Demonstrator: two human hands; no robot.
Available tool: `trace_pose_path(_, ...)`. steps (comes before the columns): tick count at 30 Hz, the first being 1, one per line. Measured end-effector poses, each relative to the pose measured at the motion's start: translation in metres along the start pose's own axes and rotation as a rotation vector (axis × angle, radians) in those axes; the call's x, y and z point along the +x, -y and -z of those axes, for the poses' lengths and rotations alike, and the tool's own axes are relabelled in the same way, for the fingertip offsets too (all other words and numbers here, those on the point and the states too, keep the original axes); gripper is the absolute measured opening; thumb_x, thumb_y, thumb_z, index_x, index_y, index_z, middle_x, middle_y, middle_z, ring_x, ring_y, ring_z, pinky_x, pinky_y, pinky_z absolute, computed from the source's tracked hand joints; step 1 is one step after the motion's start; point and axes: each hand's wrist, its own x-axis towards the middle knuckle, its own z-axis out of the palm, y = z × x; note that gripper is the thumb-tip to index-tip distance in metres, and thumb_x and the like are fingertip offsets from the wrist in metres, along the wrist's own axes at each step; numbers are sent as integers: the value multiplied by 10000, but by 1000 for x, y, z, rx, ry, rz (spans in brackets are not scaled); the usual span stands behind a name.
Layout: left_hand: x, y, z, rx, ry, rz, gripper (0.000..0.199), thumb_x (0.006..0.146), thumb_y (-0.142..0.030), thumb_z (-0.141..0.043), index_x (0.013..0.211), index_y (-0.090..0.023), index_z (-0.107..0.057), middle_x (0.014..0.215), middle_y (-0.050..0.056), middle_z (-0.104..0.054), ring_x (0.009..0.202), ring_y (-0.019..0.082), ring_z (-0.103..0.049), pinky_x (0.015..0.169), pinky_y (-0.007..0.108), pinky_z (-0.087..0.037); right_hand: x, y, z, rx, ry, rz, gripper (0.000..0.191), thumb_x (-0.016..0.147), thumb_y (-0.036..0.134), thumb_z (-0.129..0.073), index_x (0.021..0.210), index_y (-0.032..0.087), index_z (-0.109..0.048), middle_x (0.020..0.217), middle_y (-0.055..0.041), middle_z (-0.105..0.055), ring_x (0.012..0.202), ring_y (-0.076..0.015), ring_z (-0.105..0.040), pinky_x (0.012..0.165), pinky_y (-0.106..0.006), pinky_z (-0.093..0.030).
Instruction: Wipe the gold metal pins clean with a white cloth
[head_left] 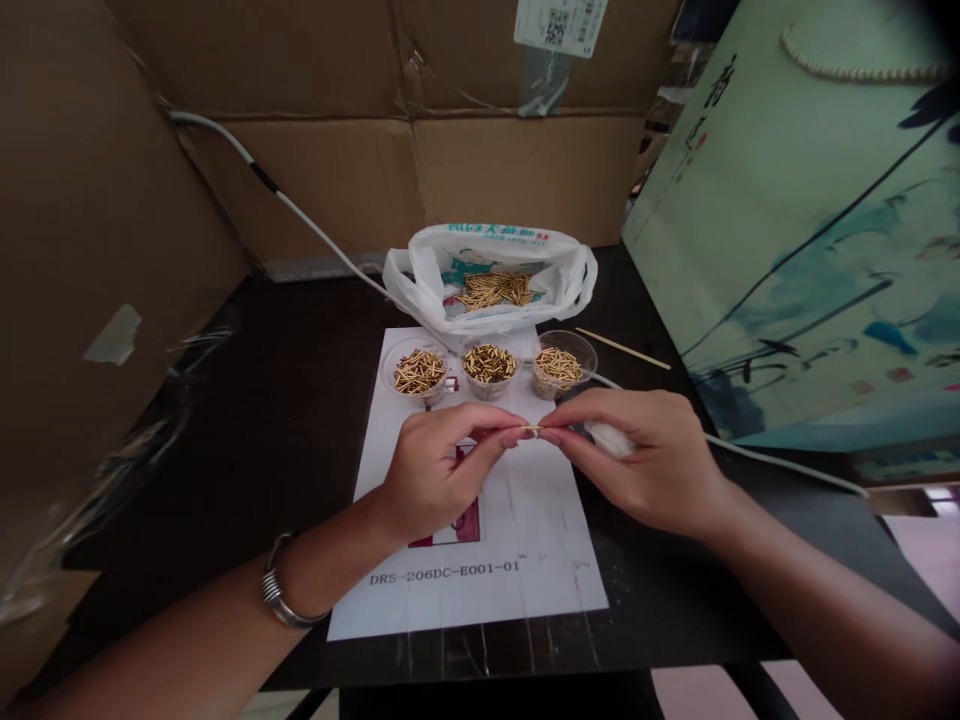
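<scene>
My left hand (442, 465) and my right hand (649, 460) meet above a printed white sheet (525, 580). Thumb and forefinger of each pinch one end of a small, thin gold-coloured metal pin (533, 428), held level between them. A crumpled white piece (611, 440) shows inside the curl of my right hand; whether it is gripped there or lies behind, I cannot tell. Just beyond my fingers stand three clear plastic cups: the left cup (388, 372), the middle cup (487, 392) and the right cup (589, 352), all holding small gold-coloured metal pins.
Behind the cups sits an open white plastic bag (420, 290) with longer gold-coloured pins inside. A thin wooden stick (622, 348) lies on the dark table (300, 400). A white cable (315, 225) crosses it. Cardboard (300, 180) encloses the back and left; a large pale paper bag (810, 250) stands right.
</scene>
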Motion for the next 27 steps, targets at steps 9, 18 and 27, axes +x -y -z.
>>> trace_pose_path(9,0,-2,-2,-26,13,5,82,825,-148,-655,898,-173,-681,762,1,-733,660,106,-687,605,191,-554,-1,-1,-5,45,7,-20,48,844,204,-626,870,209,-666,791,13,-708,686,-111,-659,618,-216,-496)
trace_pose_path(18,-6,-5,-5,-146,240,280,387,765,-337,-719,1093,-172,-597,856,43,-707,537,89,-611,476,178,-512,52,-12,20,-109,-127,-62,59,826,280,-651,824,250,-701,812,10,-713,738,-170,-667,703,-300,-527)
trace_pose_path(27,-5,-3,-4,15,455,75,175,879,-299,-565,870,-168,-681,649,-8,-639,530,87,-544,516,204,-454,161,-146,-39,-212,42,-107,21,698,145,-714,696,139,-734,589,-48,-645,578,-170,-587,653,-346,-493)
